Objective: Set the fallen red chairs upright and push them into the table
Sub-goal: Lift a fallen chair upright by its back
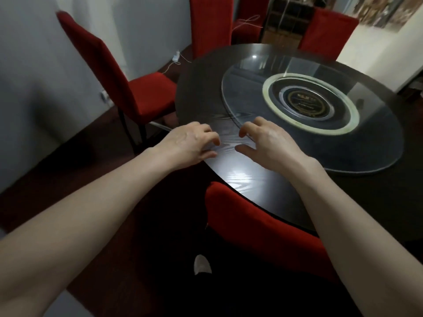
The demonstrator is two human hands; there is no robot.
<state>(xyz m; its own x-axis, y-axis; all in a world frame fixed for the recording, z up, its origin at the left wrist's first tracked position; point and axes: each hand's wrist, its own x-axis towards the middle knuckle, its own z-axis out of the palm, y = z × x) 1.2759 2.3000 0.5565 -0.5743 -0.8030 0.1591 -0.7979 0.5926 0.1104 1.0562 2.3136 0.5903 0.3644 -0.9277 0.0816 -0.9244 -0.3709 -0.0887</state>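
Observation:
A round dark table point(206, 92) fills the middle and right of the head view. Right below me the back of a red chair point(258, 223) stands upright against the table's near edge. Another red chair point(128, 88) is upright at the left, its seat at the table's rim. Two more red chairs, one point(211, 24) and the other point(327, 30), stand at the far side. My left hand point(190, 144) and my right hand point(270, 140) hover over the table's near edge, fingers curled and apart, holding nothing.
A glass turntable point(251, 88) lies on the tabletop. A grey wall point(34, 76) runs along the left, with a white cable and plug point(176, 58) on the dark floor beside it. A shelf point(286, 19) stands at the back. My foot point(201, 264) shows below.

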